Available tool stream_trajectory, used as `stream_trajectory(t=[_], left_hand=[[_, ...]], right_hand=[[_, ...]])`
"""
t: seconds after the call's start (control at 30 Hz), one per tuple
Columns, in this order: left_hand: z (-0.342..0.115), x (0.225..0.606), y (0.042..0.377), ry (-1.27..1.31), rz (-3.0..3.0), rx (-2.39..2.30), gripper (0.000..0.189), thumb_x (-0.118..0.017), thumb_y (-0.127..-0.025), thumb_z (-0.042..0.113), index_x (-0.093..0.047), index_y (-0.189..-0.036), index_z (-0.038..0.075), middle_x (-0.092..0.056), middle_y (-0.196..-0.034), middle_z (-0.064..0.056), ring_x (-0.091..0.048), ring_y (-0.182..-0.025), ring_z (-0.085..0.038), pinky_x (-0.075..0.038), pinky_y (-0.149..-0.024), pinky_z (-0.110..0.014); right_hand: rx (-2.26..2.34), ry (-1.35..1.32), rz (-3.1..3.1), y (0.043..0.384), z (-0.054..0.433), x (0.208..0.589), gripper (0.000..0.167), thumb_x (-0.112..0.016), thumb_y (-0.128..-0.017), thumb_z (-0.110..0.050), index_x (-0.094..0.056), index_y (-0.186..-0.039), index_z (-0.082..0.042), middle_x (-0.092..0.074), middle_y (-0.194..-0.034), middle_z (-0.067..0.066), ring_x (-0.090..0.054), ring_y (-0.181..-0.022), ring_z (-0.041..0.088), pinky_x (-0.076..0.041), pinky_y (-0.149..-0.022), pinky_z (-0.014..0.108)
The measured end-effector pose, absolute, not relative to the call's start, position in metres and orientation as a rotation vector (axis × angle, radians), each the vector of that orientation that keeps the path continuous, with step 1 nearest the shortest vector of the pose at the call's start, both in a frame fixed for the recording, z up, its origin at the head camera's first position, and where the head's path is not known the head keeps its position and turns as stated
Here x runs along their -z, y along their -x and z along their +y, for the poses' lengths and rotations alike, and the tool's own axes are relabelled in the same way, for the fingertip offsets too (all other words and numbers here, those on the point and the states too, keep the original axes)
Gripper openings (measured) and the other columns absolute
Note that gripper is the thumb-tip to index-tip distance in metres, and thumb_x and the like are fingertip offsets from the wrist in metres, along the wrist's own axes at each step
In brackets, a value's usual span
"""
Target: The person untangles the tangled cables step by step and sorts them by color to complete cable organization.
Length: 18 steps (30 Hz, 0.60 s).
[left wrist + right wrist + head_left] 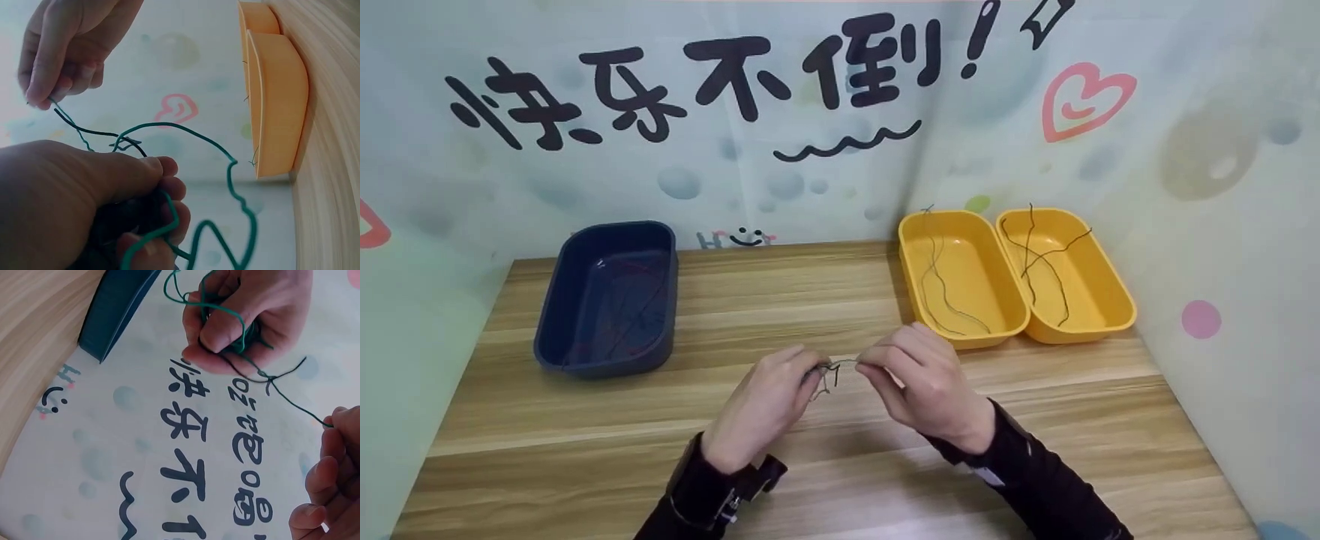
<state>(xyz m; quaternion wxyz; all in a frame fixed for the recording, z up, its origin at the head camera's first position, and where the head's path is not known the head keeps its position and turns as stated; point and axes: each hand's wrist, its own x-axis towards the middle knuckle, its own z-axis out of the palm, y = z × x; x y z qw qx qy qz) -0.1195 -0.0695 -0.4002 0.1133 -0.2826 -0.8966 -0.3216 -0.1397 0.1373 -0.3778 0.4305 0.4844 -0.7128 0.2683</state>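
My left hand (765,401) grips a bundle of green string (191,130) and black string (93,132) above the middle of the table. Loose green loops hang out past its fingers in the left wrist view. My right hand (926,379) pinches the end of a thin green strand, stretched between the two hands. In the right wrist view, a black strand (292,370) crosses the green one at a small knot-like spot beside the left hand. Most of the bundle is hidden inside the left palm.
Two yellow bins (971,262) (1087,281) stand side by side at the back right; grey-green strands lie in one, dark strands in the other. A dark blue bin (611,366) with thin reddish and dark strands is at the back left. A printed cloth backdrop rises behind the wooden table (547,442).
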Motion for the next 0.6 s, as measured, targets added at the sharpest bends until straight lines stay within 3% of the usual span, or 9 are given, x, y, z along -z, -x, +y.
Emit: stream_trajectory(t=[0.33, 0.6], left_hand=[[-0.080, 0.394, 0.120, 0.711, -2.636, 0.885, 0.011, -0.062, -0.093, 0.008, -0.070, -0.100, 0.010, -0.069, -0.091, 0.000, -0.067, -0.082, -0.014, -0.055, -0.069, -0.031], [-0.082, 0.391, 0.118, 0.680, -2.646, 0.730, 0.009, -0.065, -0.091, 0.013, -0.071, -0.099, 0.013, -0.069, -0.087, 0.003, -0.068, -0.075, -0.016, -0.052, -0.059, -0.031]], right_hand=[[-0.582, -1.199, -1.949, 0.143, 0.148, 0.376, 0.010, -0.064, -0.093, -0.017, -0.065, -0.088, -0.008, -0.060, -0.075, -0.001, -0.057, -0.066, 0.013, -0.042, -0.059, 0.027], [-0.380, -1.195, -2.131, 0.145, 0.153, 0.382, 0.013, -0.076, -0.072, -0.008, -0.064, -0.076, -0.013, -0.058, -0.068, -0.005, -0.052, -0.058, 0.012, -0.036, -0.053, 0.026]])
